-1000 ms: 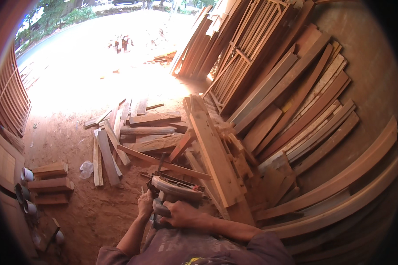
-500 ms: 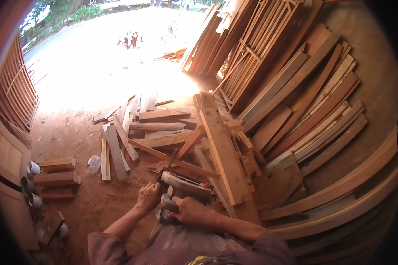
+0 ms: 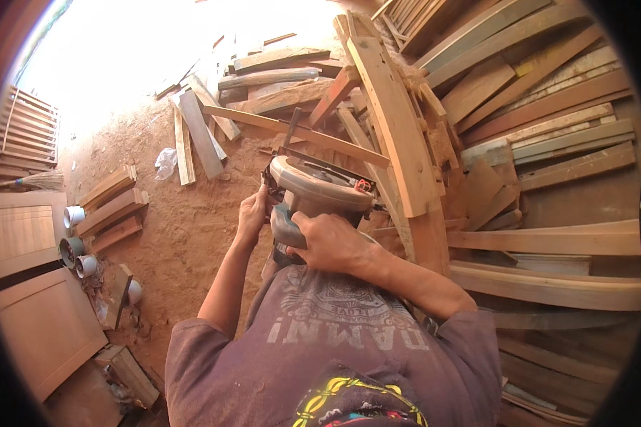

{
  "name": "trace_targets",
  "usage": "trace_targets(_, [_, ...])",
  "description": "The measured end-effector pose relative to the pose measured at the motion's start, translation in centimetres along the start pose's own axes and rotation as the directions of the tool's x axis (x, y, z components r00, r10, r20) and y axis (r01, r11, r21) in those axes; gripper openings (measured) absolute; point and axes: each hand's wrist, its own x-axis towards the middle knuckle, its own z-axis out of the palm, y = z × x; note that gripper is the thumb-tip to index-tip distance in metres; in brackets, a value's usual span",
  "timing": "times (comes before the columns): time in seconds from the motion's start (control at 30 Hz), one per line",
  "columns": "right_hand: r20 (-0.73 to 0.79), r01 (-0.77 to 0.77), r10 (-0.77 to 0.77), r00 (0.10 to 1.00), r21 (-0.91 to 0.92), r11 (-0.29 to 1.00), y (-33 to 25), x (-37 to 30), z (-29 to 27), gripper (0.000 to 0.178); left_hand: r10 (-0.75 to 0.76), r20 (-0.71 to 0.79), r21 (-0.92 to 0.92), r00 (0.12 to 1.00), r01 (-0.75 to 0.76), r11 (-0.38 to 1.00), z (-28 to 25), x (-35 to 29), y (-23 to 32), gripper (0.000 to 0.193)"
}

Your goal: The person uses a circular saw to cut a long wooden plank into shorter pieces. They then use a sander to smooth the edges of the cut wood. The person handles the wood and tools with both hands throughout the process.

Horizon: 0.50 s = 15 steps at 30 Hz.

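I hold a circular saw with a tan guard and dark body in front of my chest. My right hand is wrapped around its rear handle. My left hand grips the saw's left side near the front. The saw hangs above a long thin wooden strip that runs diagonally across the dirt floor. A wide plank lies just right of the saw.
Planks lean and lie stacked at the right. Short boards lie scattered ahead on the red dirt. Wooden blocks, white pipe fittings and panel doors sit at the left.
The view has dipped and closed in on the saw. Both hands have lifted the saw up toward my chest, above the thin strip.
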Motion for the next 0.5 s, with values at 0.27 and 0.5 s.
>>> trace_targets(0.27, [-0.002,0.046,-0.046,0.999,-0.033,0.998,0.3,-0.5,0.9,0.040,0.524,0.084,0.612,0.848,-0.459,0.644,-1.2,-2.8,2.3,0.030])
trace_targets(0.5, [-0.279,0.162,-0.094,0.956,0.234,0.959,4.4,-0.4,0.6,0.036,0.353,-0.122,0.298,0.928,-0.305,0.905,-1.5,-2.5,-0.5,0.033])
